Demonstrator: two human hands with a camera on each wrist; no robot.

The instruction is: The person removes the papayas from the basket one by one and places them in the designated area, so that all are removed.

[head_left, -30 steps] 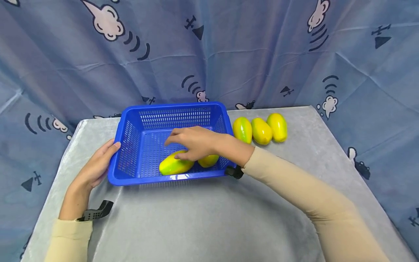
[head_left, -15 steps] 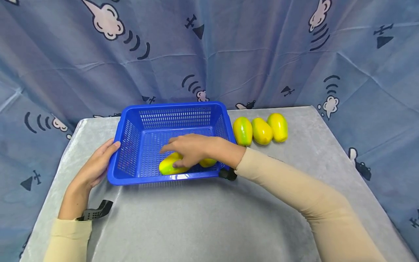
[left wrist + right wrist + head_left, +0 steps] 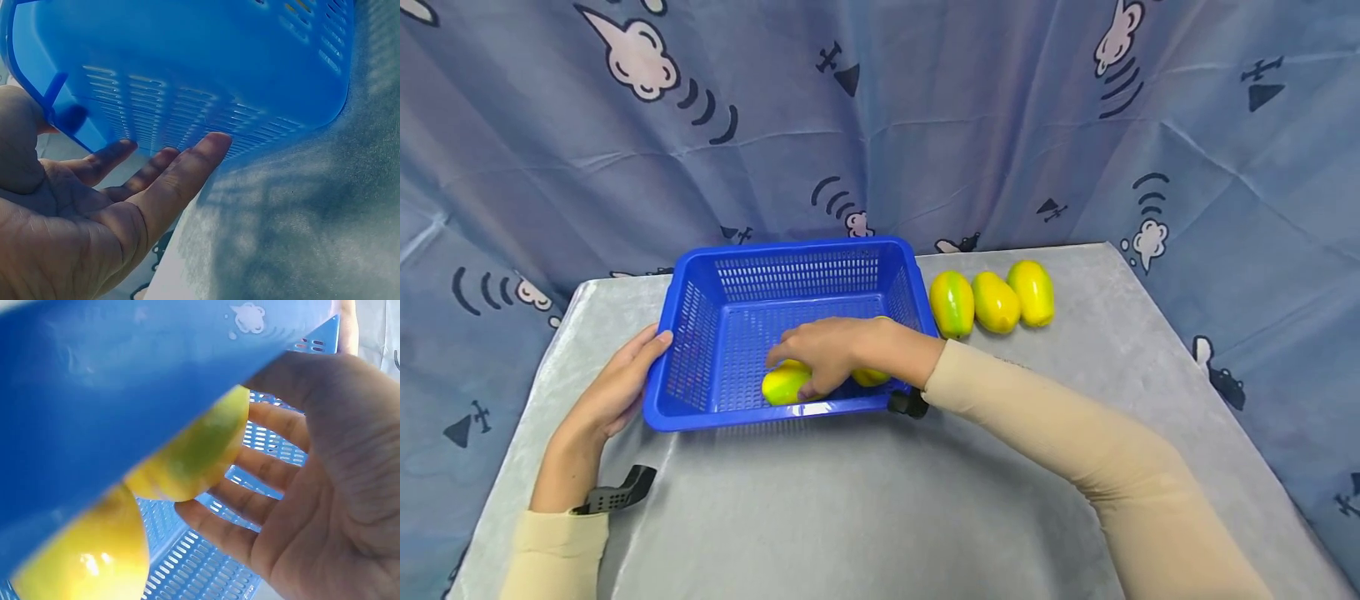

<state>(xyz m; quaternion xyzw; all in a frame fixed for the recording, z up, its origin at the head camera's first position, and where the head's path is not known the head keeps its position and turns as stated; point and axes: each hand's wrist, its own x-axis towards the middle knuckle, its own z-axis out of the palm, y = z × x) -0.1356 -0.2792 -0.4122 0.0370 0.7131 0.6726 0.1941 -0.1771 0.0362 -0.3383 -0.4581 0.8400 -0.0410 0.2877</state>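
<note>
A blue plastic basket [image 3: 700, 419] with slotted walls stands on the table. My left hand [image 3: 617, 383] holds its left side, thumb over the rim; in the left wrist view the fingers [image 3: 181, 181] lie along the outer wall. Inside, near the front wall, lies a yellow-green papaya [image 3: 784, 385]. My right hand [image 3: 831, 350] reaches over the right side and grips this papaya, thumb on the near side and fingers round the far side. A second papaya [image 3: 870, 377] lies to its right, partly under the wrist. The basket wall hides part of both in the right wrist view.
Three more papayas, a left one [image 3: 952, 304], a middle one [image 3: 997, 302] and a right one [image 3: 1032, 293], lie in a row right of the basket. A grey cloth covers the table [image 3: 850, 508]. Behind it hangs a blue patterned curtain [image 3: 925, 125].
My right hand has moved left and slightly down, from above the papaya's right end to a grip round it. The left hand stays on the basket.
</note>
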